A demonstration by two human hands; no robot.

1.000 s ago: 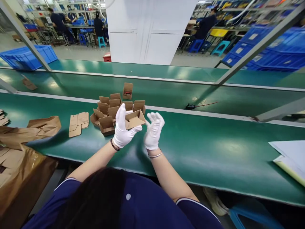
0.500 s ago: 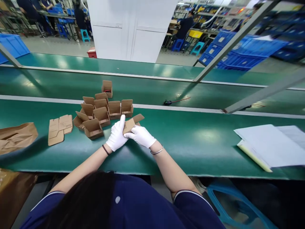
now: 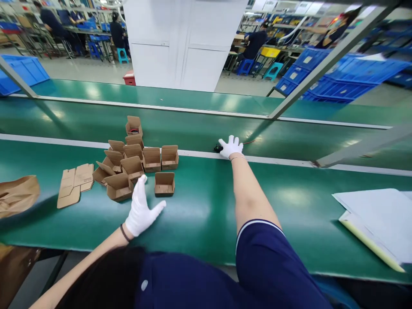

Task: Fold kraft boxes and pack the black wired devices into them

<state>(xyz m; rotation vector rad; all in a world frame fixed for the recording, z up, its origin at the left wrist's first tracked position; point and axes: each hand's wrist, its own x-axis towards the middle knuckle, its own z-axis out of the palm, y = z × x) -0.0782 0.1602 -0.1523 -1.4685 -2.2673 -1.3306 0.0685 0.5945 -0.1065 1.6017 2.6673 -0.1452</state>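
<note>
— Head view first: where are the two hands?
— Both are gloved in white. The left hand (image 3: 140,210) lies spread, fingers apart and gripping nothing, on the green tabletop (image 3: 225,214), just in front of the cluster of small cardboard boxes (image 3: 135,159). Its fingertips come close to the nearest box of the cluster; I cannot tell whether they touch it.
— And the other?
— The right hand (image 3: 230,147) is stretched far forward, fingers splayed, resting over a small black object (image 3: 218,148) at the pale strip (image 3: 289,161) that runs along the far edge of the tabletop. A thin red wire (image 3: 248,141) shows just beyond the hand. Whether the fingers have closed on the black object I cannot tell; it is mostly hidden under the glove.
— What stands between the hands?
— A single open box (image 3: 164,183), upright, flaps up, a little apart from the cluster and just right of the left hand.
— Anything else about?
— Flat unfolded box blanks (image 3: 75,183) lie left of the cluster, a brown paper bag (image 3: 17,193) further left, and white sheets of paper (image 3: 376,219) at the right edge. Other people sit at benches far behind.
</note>
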